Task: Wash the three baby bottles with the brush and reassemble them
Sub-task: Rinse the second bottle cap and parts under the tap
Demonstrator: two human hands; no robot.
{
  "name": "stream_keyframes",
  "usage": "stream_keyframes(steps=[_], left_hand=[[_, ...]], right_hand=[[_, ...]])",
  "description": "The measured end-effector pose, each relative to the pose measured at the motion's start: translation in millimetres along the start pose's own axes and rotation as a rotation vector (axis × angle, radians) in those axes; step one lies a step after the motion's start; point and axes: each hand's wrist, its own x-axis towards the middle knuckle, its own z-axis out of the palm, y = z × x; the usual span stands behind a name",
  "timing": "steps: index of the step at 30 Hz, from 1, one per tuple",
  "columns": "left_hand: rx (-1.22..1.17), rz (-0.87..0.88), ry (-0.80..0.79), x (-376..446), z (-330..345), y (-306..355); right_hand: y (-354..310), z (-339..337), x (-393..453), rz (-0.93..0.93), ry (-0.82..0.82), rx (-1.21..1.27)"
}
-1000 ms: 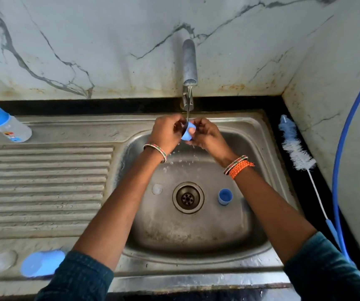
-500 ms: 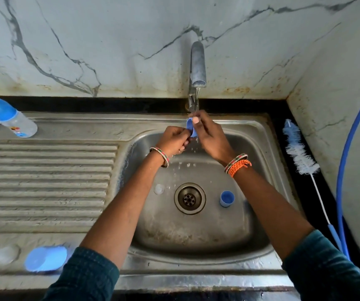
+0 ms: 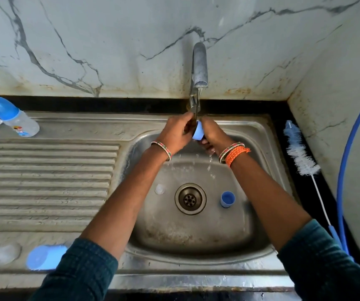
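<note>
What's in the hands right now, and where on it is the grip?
A small blue bottle part, held under the tap between the left hand and right hand, fingers on its opposite sides. Exact grip points are hidden.

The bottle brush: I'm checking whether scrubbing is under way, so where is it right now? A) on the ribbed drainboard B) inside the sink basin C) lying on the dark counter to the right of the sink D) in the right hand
C: the bottle brush lies untouched on the dark counter beside the sink, while the left hand and right hand hold a blue bottle part under the tap.
</note>
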Motion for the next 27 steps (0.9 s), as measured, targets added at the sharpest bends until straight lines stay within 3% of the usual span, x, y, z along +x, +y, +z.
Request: stream_keyframes(steps=[3,5,8,11,14,17,20,23,25,27], left_hand=[[-0.078,-0.030,0.006,-1.7,0.1,-1.6],[-0.091,-0.011,0.034,-1.7,-0.3,-0.7],[-0.083,-0.038,0.009,0.8,-0.3,1.1],[-0.087,-0.129,0.036,1.6,-0.3,5.4],[-0.303,-0.341,-0.071,2.7,-0.4,14.1],[-0.664,-0.668,-0.237,2.2,1.9,21.8],[-0.797,-0.757,-0.222,2.6,3.4,23.2],[-0.337,-0.552,-0.161,2.9,1.8,22.7],[-0.024,-0.304,0.021,3.3,0.6,17.8],[0.071,-0.062,0.153,3.5,-4.2,17.9]], right_hand=[[-5.1,-1.9,-2.9,0.039,-0.084,-0.009],[-7.3,2.3,-4.8,-0.034,0.001,-0.050],[0.1,11.3,-4.3,-0.364,0.253,-0.256],[14.1,12.1,-1.7,-0.639,0.391,-0.501],[17.9,5.0,-1.0,-0.836,0.407,-0.642],[6.7,0.2,-5.5,-0.954,0.388,-0.551],[-0.8,-0.4,0.5,-0.964,0.399,-0.493],[0.4,3.0,6.0,-0.860,0.403,-0.442],[-0.9,4.7,4.6,-0.766,0.384,-0.308],[-12.7,6.9,1.2,-0.655,0.342,-0.166]])
